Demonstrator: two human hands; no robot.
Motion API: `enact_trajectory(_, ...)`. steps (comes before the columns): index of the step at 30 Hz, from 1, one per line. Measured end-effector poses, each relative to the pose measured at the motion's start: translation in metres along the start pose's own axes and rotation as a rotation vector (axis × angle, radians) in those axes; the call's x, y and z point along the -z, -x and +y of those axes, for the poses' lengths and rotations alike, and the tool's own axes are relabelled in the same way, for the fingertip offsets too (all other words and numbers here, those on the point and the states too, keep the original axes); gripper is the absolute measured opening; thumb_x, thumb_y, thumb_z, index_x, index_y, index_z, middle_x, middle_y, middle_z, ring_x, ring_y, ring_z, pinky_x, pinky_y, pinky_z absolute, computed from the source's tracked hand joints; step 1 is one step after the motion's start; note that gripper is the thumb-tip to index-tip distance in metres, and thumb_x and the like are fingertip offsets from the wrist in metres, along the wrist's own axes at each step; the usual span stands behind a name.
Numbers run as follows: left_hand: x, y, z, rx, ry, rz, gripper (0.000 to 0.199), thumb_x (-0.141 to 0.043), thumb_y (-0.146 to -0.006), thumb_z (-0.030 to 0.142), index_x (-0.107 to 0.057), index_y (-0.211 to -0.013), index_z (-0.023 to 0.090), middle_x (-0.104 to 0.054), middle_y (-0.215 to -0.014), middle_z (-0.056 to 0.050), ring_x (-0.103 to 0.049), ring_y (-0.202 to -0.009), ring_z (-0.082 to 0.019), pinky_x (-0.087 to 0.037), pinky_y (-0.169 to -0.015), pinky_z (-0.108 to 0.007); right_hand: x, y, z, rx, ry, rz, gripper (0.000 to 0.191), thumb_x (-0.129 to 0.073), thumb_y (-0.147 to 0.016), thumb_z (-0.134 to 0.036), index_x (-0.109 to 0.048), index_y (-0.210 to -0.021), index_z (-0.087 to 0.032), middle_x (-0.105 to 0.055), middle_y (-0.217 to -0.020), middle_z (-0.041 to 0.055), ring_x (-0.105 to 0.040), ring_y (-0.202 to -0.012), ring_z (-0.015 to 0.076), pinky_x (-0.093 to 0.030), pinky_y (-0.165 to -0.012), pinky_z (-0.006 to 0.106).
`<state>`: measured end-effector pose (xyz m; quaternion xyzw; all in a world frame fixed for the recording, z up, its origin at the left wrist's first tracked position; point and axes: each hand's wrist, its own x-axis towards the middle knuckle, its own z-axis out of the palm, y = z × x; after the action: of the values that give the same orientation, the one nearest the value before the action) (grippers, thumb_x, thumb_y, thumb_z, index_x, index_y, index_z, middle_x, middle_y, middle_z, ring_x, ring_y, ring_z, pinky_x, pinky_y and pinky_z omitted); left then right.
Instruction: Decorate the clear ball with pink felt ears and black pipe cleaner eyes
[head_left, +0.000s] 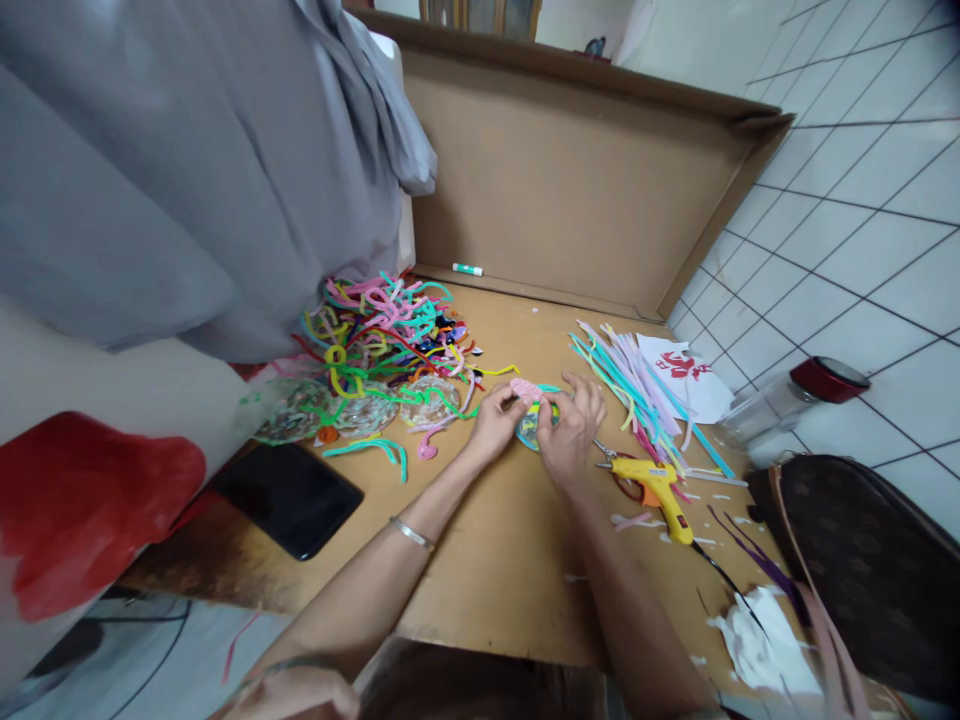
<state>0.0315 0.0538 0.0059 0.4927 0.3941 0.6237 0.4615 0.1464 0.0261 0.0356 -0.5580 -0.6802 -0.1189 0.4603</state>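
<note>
Over the middle of the table both my hands meet at a small pink piece of bent pipe cleaner (527, 391). Thumb and fingers of my left hand (495, 425) pinch its left side. My right hand (568, 425) pinches it from the right, with its other fingers raised. Just beneath, partly hidden by my hands, lies a round turquoise-rimmed piece (527, 432) with yellow in it. Left of my hands is a tangled heap of coloured pipe cleaners (390, 320). A bundle of straight pastel pipe cleaners (637, 385) lies to the right.
A yellow glue gun (656, 490) lies right of my hands beside scissors (626, 485). A black tablet (289, 498) is at left, a clear bottle (772, 410) and brown bag (870, 560) at right. Crumpled tissue (765, 640) sits near the front. A cardboard panel (570, 180) stands behind.
</note>
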Motion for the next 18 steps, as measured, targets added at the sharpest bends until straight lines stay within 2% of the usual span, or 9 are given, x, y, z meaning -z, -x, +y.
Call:
enact_trajectory(4,-0.0005,0.0016,0.0047,0.008,0.038,-0.018,0.029,-0.076,-0.070,0.040,-0.071,-0.084,0.015,-0.070,-0.086,-0.006,-0.062,-0.090,-0.022,-0.049,-0.085,-0.034,0.0009,0.0003,-0.0007,0.016,0.021,0.004,0.018,-0.049,-0.086,-0.023,-0.065,-0.080,-0.019,-0.060,-0.118,0.0131,-0.044,-0.121,0.0276,-0.030,-0.107,0.052)
enact_trajectory(8,-0.0025,0.0031,0.0091,0.003,0.160,-0.047,0.037,-0.075,-0.069,0.047,-0.067,-0.086,0.015,-0.069,-0.086,-0.004,-0.062,-0.086,-0.018,-0.048,-0.086,-0.032,0.0016,0.0002,-0.0017,0.014,0.024,0.019,0.017,-0.049,-0.086,-0.021,-0.065,-0.079,-0.018,-0.061,-0.116,0.0129,-0.045,-0.120,0.0269,-0.031,-0.107,0.051)
enact_trajectory(12,-0.0037,0.0005,0.0097,0.005,0.244,0.037,0.042,-0.069,-0.073,0.055,-0.066,-0.090,0.017,-0.067,-0.087,-0.003,-0.061,-0.081,-0.016,-0.049,-0.081,-0.029,0.0029,-0.0011,-0.0034,-0.004,0.020,0.029,0.017,-0.049,-0.086,-0.021,-0.065,-0.078,-0.019,-0.062,-0.116,0.0117,-0.046,-0.119,0.0267,-0.031,-0.107,0.051)
enact_trajectory(18,-0.0024,-0.0066,0.0060,0.006,0.118,0.098,0.038,-0.067,-0.074,0.055,-0.067,-0.080,0.017,-0.067,-0.079,-0.004,-0.059,-0.076,-0.017,-0.048,-0.075,-0.029,0.0032,-0.0010,-0.0050,-0.002,0.029,-0.014,0.019,-0.049,-0.087,-0.022,-0.066,-0.079,-0.019,-0.061,-0.118,0.0123,-0.046,-0.119,0.0269,-0.030,-0.107,0.051)
